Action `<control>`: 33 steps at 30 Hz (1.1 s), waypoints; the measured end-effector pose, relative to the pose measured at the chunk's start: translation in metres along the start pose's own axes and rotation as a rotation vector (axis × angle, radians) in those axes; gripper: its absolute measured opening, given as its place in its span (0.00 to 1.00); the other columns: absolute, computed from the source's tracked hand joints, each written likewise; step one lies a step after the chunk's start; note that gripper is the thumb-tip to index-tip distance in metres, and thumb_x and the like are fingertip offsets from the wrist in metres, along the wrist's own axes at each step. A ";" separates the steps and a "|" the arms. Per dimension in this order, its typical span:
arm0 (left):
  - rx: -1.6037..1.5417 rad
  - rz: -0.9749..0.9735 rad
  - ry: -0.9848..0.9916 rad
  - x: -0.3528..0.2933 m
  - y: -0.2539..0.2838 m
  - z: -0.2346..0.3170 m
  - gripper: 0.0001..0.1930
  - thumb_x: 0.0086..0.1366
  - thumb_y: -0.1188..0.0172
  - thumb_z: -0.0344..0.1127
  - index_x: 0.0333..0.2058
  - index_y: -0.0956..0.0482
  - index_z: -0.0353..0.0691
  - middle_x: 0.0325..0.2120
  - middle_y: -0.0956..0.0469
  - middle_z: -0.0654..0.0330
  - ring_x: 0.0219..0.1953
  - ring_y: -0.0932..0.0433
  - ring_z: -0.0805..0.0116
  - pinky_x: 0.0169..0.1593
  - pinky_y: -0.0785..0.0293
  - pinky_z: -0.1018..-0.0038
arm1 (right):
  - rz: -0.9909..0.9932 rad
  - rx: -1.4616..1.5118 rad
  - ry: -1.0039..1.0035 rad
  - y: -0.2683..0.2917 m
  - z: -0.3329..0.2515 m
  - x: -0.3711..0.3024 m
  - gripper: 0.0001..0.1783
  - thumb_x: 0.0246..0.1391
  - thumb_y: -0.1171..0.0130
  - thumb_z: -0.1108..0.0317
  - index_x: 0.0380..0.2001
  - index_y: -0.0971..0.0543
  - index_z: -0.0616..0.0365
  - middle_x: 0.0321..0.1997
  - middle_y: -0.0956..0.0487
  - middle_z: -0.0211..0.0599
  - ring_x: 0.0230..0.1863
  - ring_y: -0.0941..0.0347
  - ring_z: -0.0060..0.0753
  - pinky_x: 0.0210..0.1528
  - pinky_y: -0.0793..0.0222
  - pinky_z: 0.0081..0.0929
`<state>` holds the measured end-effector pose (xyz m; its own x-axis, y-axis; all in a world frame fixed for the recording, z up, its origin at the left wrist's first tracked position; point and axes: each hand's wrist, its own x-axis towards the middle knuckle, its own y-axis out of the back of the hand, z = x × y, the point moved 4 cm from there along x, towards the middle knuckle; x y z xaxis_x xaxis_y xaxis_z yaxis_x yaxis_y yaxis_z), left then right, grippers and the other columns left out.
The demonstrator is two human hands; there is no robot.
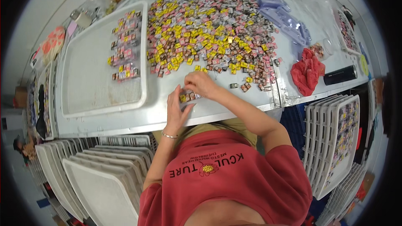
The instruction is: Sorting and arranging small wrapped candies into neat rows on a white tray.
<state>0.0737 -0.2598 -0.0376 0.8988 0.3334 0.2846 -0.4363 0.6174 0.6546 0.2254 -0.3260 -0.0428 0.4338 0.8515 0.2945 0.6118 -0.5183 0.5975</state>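
Observation:
Near the front edge of the table, a short row of tiny printed packs (189, 96), apparently in a clear holder, lies between my hands. My left hand (175, 105) holds its left end, with the thumb on the near side and the fingers on the far side. Above the row, my right hand (202, 84) has its fingers curled and pressed together close to the left fingertips; what they pinch is hidden. Beyond them spreads a large heap of loose tiny packs (205, 33) in yellow, pink, brown and black.
To the left, a white tray (144, 58) carries several filled rows (125, 52). Purple plastic holders (284, 19), a red cloth (306, 73) and a black cylinder (340, 75) lie on the right. Stacked white trays stand below at the left (98, 184) and right (333, 142).

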 end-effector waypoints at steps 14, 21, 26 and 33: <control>-0.052 -0.018 0.056 0.003 0.003 0.000 0.44 0.46 0.28 0.31 0.62 0.40 0.35 0.49 0.28 0.49 0.51 0.30 0.51 0.56 0.34 0.62 | 0.168 -0.269 0.305 -0.004 -0.004 -0.019 0.07 0.46 0.39 0.66 0.19 0.22 0.56 0.25 0.27 0.34 0.32 0.30 0.40 0.35 0.32 0.34; -0.030 -0.012 -0.033 0.017 0.032 -0.005 0.23 0.53 0.39 0.27 0.50 0.26 0.33 0.52 0.29 0.48 0.55 0.32 0.49 0.59 0.36 0.61 | 0.237 0.109 -0.137 0.072 -0.004 -0.034 0.06 0.54 0.42 0.76 0.35 0.19 0.62 0.31 0.21 0.38 0.32 0.25 0.33 0.38 0.30 0.28; 0.244 -0.166 -0.263 0.027 0.008 0.016 0.20 0.56 0.40 0.29 0.49 0.25 0.36 0.52 0.28 0.56 0.50 0.32 0.56 0.50 0.35 0.63 | 0.181 -0.023 -0.032 0.044 -0.016 -0.068 0.12 0.50 0.44 0.80 0.39 0.21 0.62 0.39 0.23 0.42 0.38 0.27 0.42 0.44 0.30 0.32; 0.400 -0.234 -0.231 0.028 0.004 0.025 0.24 0.57 0.39 0.36 0.53 0.29 0.40 0.55 0.31 0.58 0.50 0.33 0.57 0.46 0.38 0.64 | 0.046 -0.387 -0.029 0.026 -0.026 -0.078 0.26 0.44 0.50 0.81 0.50 0.25 0.57 0.49 0.29 0.42 0.50 0.33 0.45 0.50 0.36 0.38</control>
<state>0.0987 -0.2659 -0.0096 0.9761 0.0251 0.2157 -0.2122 0.3211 0.9230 0.1907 -0.4044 -0.0310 0.4767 0.8227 0.3097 0.2987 -0.4829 0.8231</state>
